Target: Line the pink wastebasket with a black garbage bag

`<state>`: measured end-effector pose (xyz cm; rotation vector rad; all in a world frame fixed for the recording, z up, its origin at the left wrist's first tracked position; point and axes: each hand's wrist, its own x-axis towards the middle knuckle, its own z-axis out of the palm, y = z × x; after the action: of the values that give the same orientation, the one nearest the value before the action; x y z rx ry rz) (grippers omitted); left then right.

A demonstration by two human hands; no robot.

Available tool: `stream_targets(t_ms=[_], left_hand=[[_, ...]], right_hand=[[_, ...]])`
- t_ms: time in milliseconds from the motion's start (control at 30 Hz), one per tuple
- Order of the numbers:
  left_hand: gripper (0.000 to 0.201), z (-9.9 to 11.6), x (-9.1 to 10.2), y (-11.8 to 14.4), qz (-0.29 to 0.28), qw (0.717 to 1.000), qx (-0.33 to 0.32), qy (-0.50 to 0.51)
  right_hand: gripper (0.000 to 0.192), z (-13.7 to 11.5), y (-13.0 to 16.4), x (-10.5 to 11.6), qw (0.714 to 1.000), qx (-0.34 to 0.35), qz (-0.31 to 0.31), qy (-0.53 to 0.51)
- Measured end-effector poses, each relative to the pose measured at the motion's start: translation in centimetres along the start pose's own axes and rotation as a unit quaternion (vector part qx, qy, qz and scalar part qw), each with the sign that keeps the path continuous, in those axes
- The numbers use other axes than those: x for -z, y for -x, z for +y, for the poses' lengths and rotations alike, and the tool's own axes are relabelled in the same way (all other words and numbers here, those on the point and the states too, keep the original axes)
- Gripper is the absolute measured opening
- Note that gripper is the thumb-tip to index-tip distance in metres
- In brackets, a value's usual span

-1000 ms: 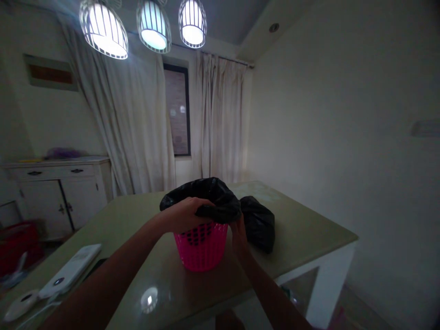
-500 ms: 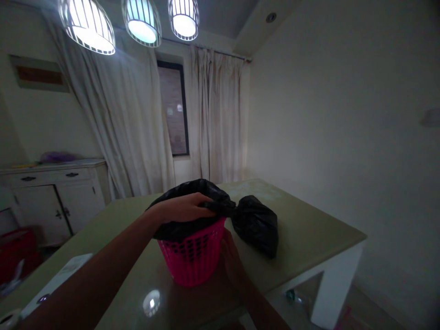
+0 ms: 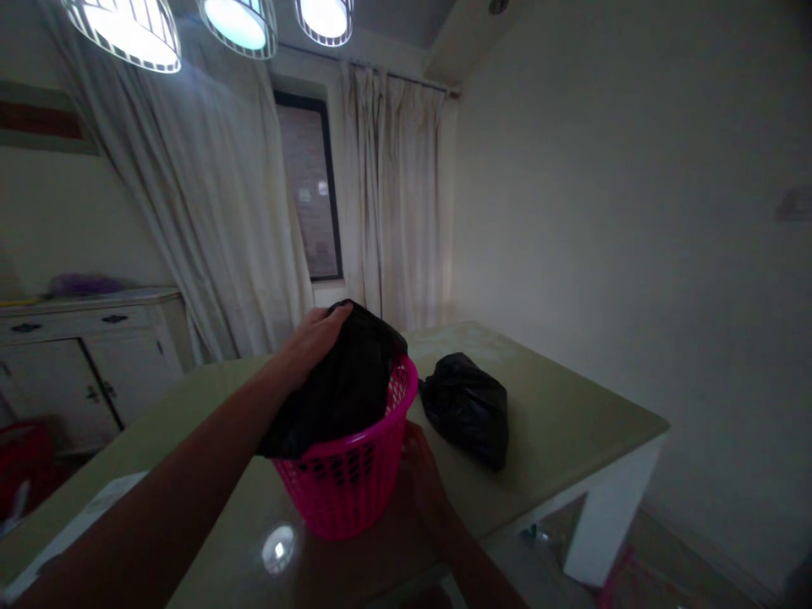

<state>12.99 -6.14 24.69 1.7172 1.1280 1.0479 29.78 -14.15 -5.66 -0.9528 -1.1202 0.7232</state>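
A pink plastic basket [image 3: 342, 501] with slotted sides stands on the table, tilted slightly. Black plastic bag film [image 3: 346, 393] hangs over its left and rear rim, while the right part of the rim is bare. My left hand [image 3: 317, 338] pinches the film at its top, above the basket. Against the basket's right side rests my right hand [image 3: 424, 474], its fingers curled and partly hidden there. A filled black garbage bag [image 3: 468, 410] lies on the table just right of the basket, apart from both hands.
The glossy greenish table [image 3: 545, 406] ends at an edge on the right, above a white leg [image 3: 612, 516]. A white sheet-like item [image 3: 95, 507] lies at left, partly behind my left forearm. A white cabinet [image 3: 127, 355] stands behind at left.
My left hand has lifted and pulled the black film up and leftward, baring the right rim. The filled bag now lies separate from the film. My right hand stays at the basket's side.
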Motion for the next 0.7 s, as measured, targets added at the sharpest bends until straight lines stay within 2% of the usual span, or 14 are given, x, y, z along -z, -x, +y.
stream_targets(t_ms=[167, 200, 267, 333, 367, 433, 500, 567, 700], left_hand=[[0.053, 1.6, 2.0, 1.7, -0.042, 0.998, -0.05, 0.019], [0.053, 1.8, 2.3, 2.2, -0.074, 0.996, -0.055, 0.016], [0.055, 2.0, 2.9, 3.1, -0.192, 0.98, -0.05, -0.011], [0.06, 1.7, 3.2, 3.6, -0.311, 0.944, -0.052, -0.102], [0.062, 1.4, 3.2, 3.7, -0.338, 0.923, -0.07, -0.17], [0.052, 0.6, 2.9, 3.5, -0.331, 0.883, -0.132, -0.304], [0.034, -0.3, 2.2, 3.0, -0.3, 0.856, -0.186, -0.378], [0.028, -1.1, 1.5, 2.6, -0.286, 0.852, -0.21, -0.385], [0.028, -1.5, 0.1, 2.6, -0.266, 0.87, -0.214, -0.355]], right_hand=[[0.055, -0.2, -0.1, 0.3, 1.0, -0.009, -0.009, 0.0], [0.055, -0.3, 0.0, 0.3, 1.0, -0.009, -0.013, 0.0], [0.057, -0.7, 0.1, 0.2, 1.0, -0.003, -0.022, -0.005], [0.063, -1.1, 0.3, 0.0, 0.999, 0.003, -0.038, -0.012], [0.068, -1.3, 0.4, -0.1, 0.999, 0.004, -0.048, -0.015], [0.082, -1.5, 0.6, -0.3, 0.997, 0.0, -0.069, -0.02], [0.099, -1.6, 0.8, -0.4, 0.995, -0.011, -0.092, -0.023], [0.11, -1.5, 0.9, -0.4, 0.993, -0.023, -0.109, -0.024], [0.116, -1.2, 1.0, -0.2, 0.991, -0.036, -0.123, -0.027]])
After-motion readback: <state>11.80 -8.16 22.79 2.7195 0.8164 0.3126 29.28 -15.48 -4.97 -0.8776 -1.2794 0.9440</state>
